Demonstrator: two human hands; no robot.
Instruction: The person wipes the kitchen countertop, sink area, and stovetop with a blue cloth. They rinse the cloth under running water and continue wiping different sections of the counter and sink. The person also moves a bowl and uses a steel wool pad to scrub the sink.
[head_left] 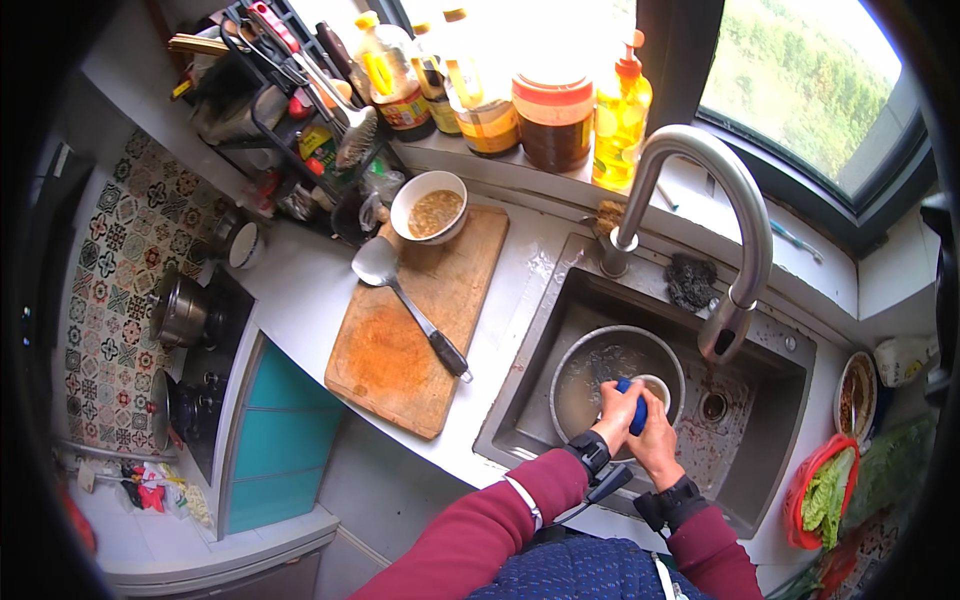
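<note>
Both my hands are over a round metal basin [563, 368] that stands in the sink [540, 330] with cloudy water in it. My left hand [618, 408] closes on something blue [636, 415], pressed against a small pale bowl [656, 385]. I cannot make out whether the blue is the bowl's outer side or a separate cloth. Around the bowl's near side my right hand [657, 442] is closed, its fingers partly hidden. The steel tap [728, 330] arches over the sink just beyond my hands.
Left of the sink lies a wooden cutting board [385, 350] with a spatula [410, 312] and a bowl of brownish food [437, 208]. Bottles [485, 115] and a yellow soap dispenser [621, 125] line the sill. A red basket of greens [825, 495] stands at the right.
</note>
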